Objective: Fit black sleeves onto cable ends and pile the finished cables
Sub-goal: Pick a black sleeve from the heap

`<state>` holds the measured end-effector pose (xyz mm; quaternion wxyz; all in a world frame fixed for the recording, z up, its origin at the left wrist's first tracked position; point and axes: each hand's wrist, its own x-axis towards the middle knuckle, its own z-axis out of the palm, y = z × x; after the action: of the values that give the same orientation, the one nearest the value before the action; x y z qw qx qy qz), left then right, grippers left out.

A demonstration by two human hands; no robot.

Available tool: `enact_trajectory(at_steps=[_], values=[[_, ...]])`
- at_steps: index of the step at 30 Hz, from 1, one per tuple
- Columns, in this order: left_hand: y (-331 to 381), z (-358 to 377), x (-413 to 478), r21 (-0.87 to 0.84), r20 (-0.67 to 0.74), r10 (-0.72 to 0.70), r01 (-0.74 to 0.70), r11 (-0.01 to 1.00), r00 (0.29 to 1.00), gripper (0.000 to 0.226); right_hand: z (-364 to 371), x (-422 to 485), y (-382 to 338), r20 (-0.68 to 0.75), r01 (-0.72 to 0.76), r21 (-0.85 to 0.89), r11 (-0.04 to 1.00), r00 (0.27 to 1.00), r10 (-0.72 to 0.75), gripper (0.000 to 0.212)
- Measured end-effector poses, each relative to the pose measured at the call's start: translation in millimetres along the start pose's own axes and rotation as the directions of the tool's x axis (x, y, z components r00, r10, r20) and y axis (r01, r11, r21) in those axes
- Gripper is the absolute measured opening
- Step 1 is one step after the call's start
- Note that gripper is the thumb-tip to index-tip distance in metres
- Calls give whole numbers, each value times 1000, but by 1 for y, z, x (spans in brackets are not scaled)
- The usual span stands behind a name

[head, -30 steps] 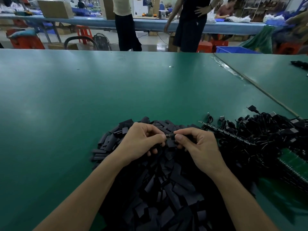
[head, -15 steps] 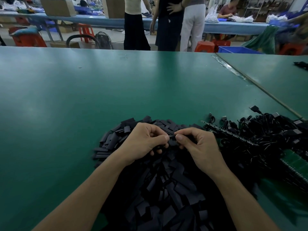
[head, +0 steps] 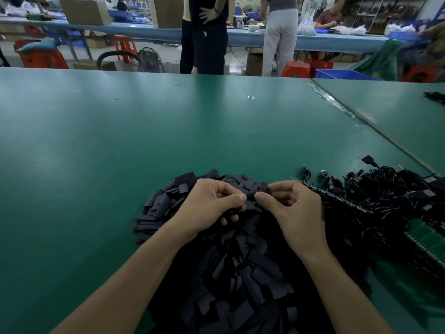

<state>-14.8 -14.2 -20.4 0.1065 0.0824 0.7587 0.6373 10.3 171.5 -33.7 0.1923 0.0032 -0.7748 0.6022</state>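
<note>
Fingers (head: 234,200) of the left hand (head: 212,207) and right hand (head: 297,213) pinch one sleeve (head: 251,195) over the sleeve heap (head: 240,273), cables (head: 385,196) piled rightward near the seam (head: 375,131), open table (head: 144,131) ahead.

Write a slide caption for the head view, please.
Left hand and right hand pinch one black tubular sleeve over the heap of black sleeves.

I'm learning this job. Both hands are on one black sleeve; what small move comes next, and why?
Probably slide the sleeve toward the left hand: that hand and the right hand both pinch it above the sleeve pile, so fitting seems unfinished.
</note>
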Motion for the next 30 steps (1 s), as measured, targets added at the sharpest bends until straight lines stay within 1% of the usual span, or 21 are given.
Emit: enact_trajectory(at_steps=[3, 6, 7, 10, 15, 19, 21, 22, 24, 26, 28, 30], values=[[1, 5, 0, -47, -47, 0, -3, 999, 999, 10, 1, 1, 2, -12, -27, 77, 997, 1000, 28, 24], [2, 10, -1, -119, -96, 4, -15, 993, 995, 3, 4, 2, 0, 38, -25, 226, 974, 999, 16, 33], [2, 11, -1, -134, -107, 13, -27, 991, 994, 8, 4, 3, -1, 60, -21, 243, 970, 998, 6, 35], [3, 13, -2, -133, -115, 46, -61, 989, 992, 18, 4, 2, -1, 101, 21, 190, 982, 994, -41, 41], [0, 13, -2, -106, -102, 58, -69, 992, 993, 20, 4, 2, 1, 132, 28, 166, 986, 990, -51, 41], [-1, 14, -2, -94, -93, 63, -72, 993, 994, 21, 4, 2, 3, 150, 74, 121, 990, 984, -92, 38], [-1, 15, -2, -86, -91, 67, -75, 993, 994, 20, 4, 3, 3, 143, 64, 109, 992, 987, -80, 34], [0, 15, -3, -82, -89, 71, -78, 994, 994, 19, 3, 4, 3, 132, 49, 131, 990, 989, -66, 32], [1, 14, -4, -57, -79, 86, -91, 994, 993, 16, 3, 4, 3, 95, 14, 216, 976, 995, -35, 30], [4, 13, -5, 1, -76, 123, -123, 992, 989, 12, 1, 4, 2, 72, -9, 290, 957, 997, -13, 23], [10, 11, -6, 88, -77, 174, -167, 982, 982, 12, -1, 4, 1, 73, -31, 330, 943, 997, 7, 16], [17, 6, -7, 218, -74, 221, -201, 955, 972, 13, -2, 4, 1, 75, -53, 369, 928, 997, 27, 15]])
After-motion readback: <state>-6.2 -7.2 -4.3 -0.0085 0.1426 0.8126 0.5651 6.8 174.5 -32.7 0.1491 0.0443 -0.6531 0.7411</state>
